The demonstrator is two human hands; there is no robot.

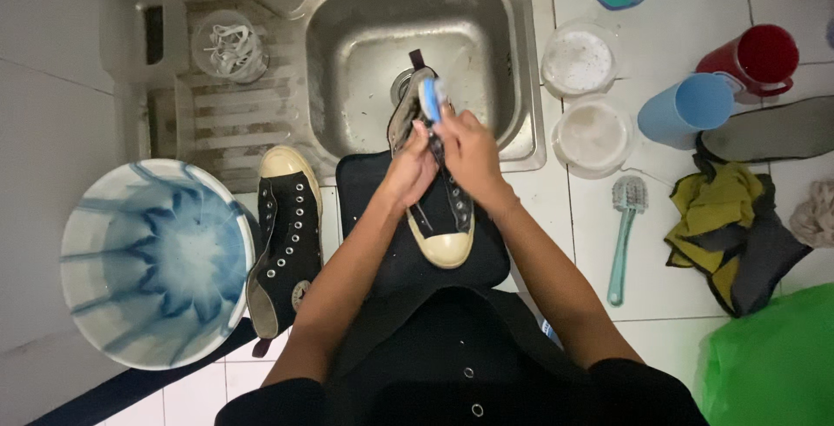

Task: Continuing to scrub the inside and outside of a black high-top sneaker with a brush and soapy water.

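Left hand (pixel 410 170) clamps the black sneaker (pixel 439 217) at the sink (pixel 347 44) edge; right hand (pixel 465 144), grip curled tight on the blue brush (pixel 430 99), presses above it.

The sink (pixel 347 35) is dull grey metal — wet and streaky. The black shoe (pixel 439 209) is cloth with a smooth rubber toe. The counter (pixel 660 287) is shiny white tile — the cups (pixel 686 109) look like plastic.

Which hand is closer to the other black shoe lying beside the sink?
The left hand. It holds the sneaker over the sink, on the side toward the spare black shoe. The right hand, gripping the blue brush, sits farther away, on the far side of the held sneaker.
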